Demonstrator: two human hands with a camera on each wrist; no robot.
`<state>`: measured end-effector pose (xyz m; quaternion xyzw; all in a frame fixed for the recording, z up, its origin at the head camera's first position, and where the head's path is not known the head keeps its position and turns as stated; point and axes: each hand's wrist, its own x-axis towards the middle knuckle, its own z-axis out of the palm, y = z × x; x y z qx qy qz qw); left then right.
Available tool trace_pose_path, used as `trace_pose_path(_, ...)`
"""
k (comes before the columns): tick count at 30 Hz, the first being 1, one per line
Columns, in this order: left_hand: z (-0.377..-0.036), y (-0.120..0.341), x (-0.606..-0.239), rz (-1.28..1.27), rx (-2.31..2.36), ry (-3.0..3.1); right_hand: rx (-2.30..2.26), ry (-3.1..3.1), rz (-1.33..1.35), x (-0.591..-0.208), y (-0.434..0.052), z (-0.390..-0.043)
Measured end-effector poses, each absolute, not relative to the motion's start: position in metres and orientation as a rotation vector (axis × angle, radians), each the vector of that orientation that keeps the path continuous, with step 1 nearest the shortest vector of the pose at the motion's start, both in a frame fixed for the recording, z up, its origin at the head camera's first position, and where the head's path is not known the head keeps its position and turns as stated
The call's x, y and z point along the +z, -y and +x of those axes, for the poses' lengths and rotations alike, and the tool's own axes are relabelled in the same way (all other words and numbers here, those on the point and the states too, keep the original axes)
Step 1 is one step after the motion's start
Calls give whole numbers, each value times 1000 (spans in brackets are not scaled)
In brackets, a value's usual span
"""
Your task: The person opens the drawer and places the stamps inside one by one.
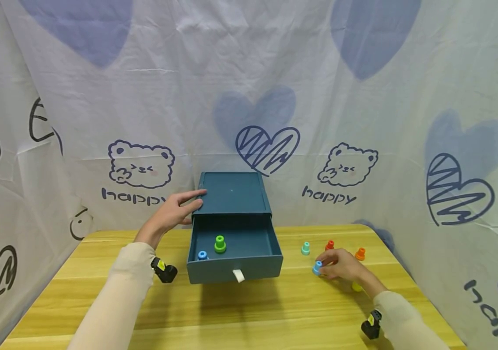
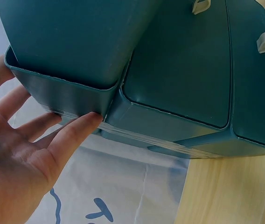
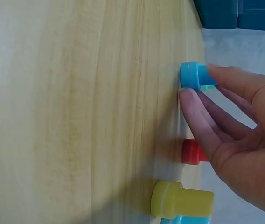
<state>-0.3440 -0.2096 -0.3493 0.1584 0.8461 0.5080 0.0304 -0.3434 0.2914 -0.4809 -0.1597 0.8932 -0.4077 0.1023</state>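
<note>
On grained wood, right hand (image 1: 341, 266) pinches smooth blue peg (image 1: 317, 267).

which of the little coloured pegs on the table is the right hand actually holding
The light blue peg, pinched in the fingertips of the right hand. The teal, red, orange and yellow pegs stand untouched around it.

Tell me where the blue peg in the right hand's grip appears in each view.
Head: blue peg right of centre, at the right hand fingertips.
Left wrist: not in view.
Right wrist: blue peg upper right, pinched by fingertips.
Shared landmark: the teal drawer box and the wooden table.
</note>
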Motion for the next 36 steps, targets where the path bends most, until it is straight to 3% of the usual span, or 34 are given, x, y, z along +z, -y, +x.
trace_pose_path(14, -344, 210, -349, 500, 1571, -2603, -1276, -2581, -476, -487, -288, -347)
trace_pose_path(36, -343, 210, -349, 500, 1569, -2605, -1238, -2577, -733, -409, -270, -340)
